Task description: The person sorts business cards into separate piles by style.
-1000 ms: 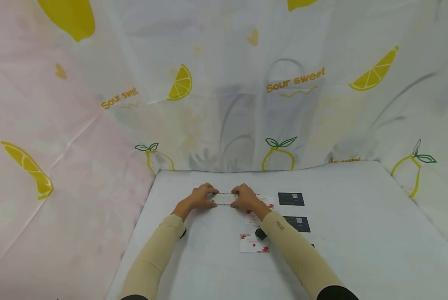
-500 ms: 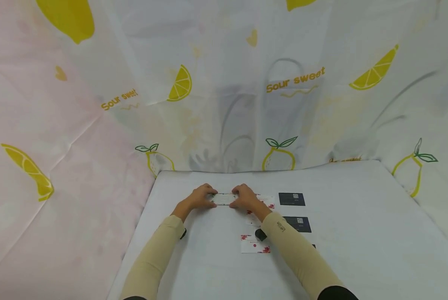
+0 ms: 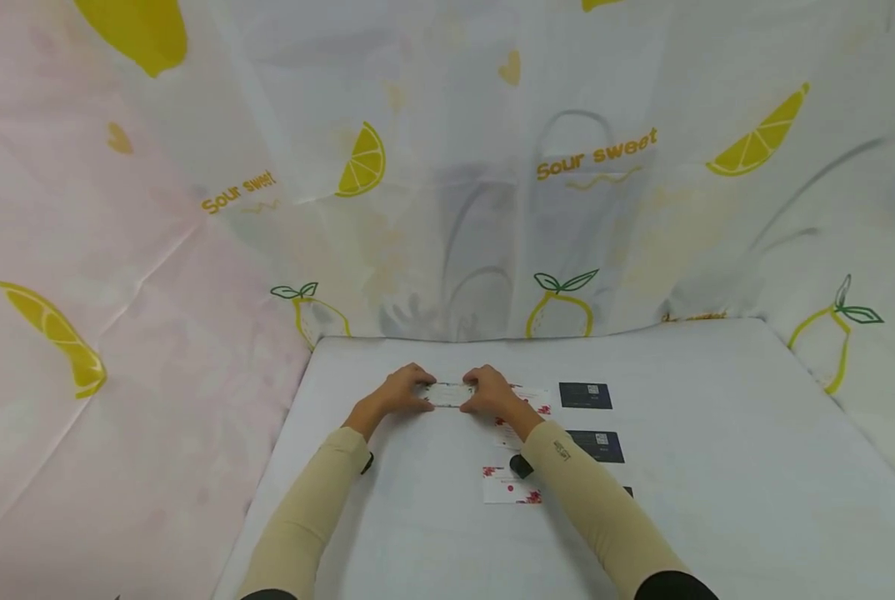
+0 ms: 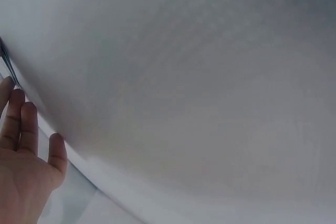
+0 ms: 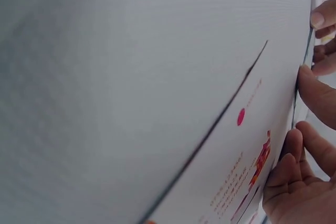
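A pale, thin card point(image 3: 447, 395) with a faint patterned border lies between my two hands near the far side of the white table. My left hand point(image 3: 400, 392) pinches its left end with thumb and fingers. At the opposite end, my right hand point(image 3: 491, 393) holds the card the same way. In the left wrist view, the left hand point(image 4: 26, 156) shows at the lower left, with the dark edge of the held thing just at the frame's border. The right wrist view has the right hand point(image 5: 299, 182) at the card's edge, beside a white card with red flowers point(image 5: 226, 171).
White flower-printed cards point(image 3: 511, 486) lie in a column right of the held card, partly under the right arm. Farther right, dark cards point(image 3: 586, 396) form another column, the nearest mostly hidden by the sleeve. A lemon-print cloth point(image 3: 447, 208) hangs behind the table point(image 3: 717, 467).
Both hands keep their hold at the card's ends, almost still. The whole head view has shifted slightly.
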